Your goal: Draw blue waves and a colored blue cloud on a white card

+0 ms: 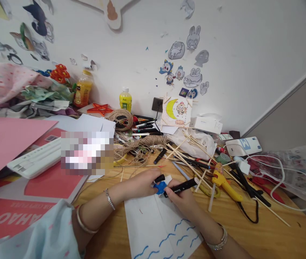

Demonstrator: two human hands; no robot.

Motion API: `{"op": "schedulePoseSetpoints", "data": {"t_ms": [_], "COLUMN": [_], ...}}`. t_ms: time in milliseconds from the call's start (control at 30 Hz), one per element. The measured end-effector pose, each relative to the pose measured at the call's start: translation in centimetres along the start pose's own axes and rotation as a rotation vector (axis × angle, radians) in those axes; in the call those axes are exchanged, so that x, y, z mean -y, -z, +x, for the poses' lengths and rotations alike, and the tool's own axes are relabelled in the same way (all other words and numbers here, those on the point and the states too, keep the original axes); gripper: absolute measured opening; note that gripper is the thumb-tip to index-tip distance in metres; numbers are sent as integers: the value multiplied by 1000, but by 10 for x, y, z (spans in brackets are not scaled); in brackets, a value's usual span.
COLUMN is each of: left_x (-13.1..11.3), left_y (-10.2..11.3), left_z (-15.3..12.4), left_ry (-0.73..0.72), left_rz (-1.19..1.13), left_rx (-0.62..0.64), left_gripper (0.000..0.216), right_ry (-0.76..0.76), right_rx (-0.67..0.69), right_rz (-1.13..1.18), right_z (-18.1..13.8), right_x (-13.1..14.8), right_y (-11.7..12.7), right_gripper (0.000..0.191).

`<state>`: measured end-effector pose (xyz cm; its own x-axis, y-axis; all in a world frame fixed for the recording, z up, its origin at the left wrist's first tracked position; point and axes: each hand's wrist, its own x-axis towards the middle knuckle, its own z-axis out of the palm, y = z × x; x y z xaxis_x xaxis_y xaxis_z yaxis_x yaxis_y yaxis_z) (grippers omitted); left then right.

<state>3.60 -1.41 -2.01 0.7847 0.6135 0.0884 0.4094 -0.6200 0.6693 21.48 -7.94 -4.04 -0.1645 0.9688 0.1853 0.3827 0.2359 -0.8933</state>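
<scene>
My left hand (142, 183) is closed around a black marker cap (159, 178) and a small blue piece (160, 187), pinched at its fingertips. My right hand (181, 198) grips a black marker (181, 187), its tip pointing left towards the blue piece. Both hands rest at the top edge of a white paper sheet (155, 223) that carries blue wavy lines (181, 237) at its lower right. The sheet lies on a wooden desk (263, 233).
A yellow glue gun (224, 183) with black cable lies right of my hands, among wooden sticks (188, 158) and pens. Twine (120, 119), a white keyboard (34, 160), pink card (4, 140), two bottles, a white charger cable (279, 176) and plastic bags crowd the desk.
</scene>
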Motion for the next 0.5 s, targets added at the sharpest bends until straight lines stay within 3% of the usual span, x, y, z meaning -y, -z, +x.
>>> {"op": "schedulePoseSetpoints", "data": {"t_ms": [500], "left_x": [1], "left_y": [-1], "left_z": [1], "left_ry": [-8], "left_rz": [-12], "left_rx": [-1], "left_gripper": [6], "right_ry": [-24], "right_rx": [-11], "right_rz": [4], "right_z": [0], "right_x": [1], "right_y": [2], "right_gripper": [27]}}
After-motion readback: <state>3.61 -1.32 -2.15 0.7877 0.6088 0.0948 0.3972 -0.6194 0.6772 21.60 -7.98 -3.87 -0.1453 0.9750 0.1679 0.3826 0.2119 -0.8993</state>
